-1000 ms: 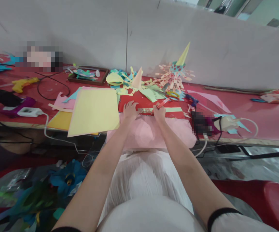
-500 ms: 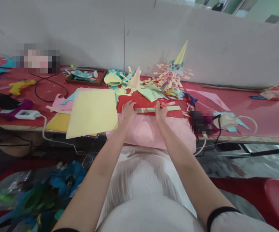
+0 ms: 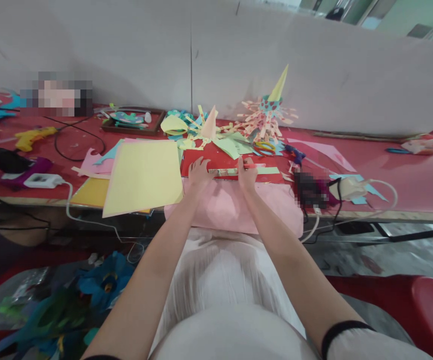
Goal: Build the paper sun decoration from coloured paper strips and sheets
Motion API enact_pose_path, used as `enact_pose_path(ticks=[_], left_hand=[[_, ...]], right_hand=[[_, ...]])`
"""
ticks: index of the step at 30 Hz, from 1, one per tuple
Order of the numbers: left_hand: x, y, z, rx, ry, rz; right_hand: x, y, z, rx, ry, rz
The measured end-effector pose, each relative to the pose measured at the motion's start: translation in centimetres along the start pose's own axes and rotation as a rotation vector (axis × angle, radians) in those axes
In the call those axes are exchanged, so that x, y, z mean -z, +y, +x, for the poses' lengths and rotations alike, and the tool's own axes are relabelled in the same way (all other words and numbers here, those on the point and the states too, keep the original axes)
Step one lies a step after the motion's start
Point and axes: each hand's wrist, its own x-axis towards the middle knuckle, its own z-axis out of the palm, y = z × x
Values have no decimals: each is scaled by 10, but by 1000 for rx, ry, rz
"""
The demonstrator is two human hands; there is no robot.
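Note:
My right hand (image 3: 247,175) is closed around a red marker pen (image 3: 256,165), its tip end at a narrow pale green paper strip (image 3: 268,170). Red markings cover the strip's left part, and the right part is plain. At the left end, my left hand (image 3: 199,171) lies with its fingers out, pressing on the strip's end or just beside it. Beneath the strip is a red sheet (image 3: 222,153). A pink cloth-like or paper sheet (image 3: 224,205) hangs at the table's front edge under my wrists.
A large pale yellow sheet (image 3: 145,175) lies to the left. Behind are a paper cone figure (image 3: 271,115), yellow-handled scissors (image 3: 264,148) and a tray (image 3: 160,122). Yellow (image 3: 32,138) and blue (image 3: 295,154) glue guns, plus a white power strip (image 3: 44,180) and cables, also lie about.
My right hand has shifted slightly left along the strip with the marker pen, which now shows less beyond the hand. My left hand stays nearly in place.

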Motion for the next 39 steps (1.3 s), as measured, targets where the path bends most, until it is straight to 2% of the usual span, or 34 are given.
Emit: enact_pose_path(ticks=[5,13,19,26,39], left_hand=[[-3,-6,2,-4,6,-25],[0,-4,1,-6,-1,-66],[-1,-1,-1,-11,-3,8],[-1,-4,-1,-30,27,-23],[2,-3,-2,-44,30,-48]], right_hand=[[0,-3,0,38,-25,30],[-1,8,6,-87,-80,83],[-2,5,2,-24,-56,40],[-3,0,-4,112,-57,-16],[-4,6,2,2,-135,-26]])
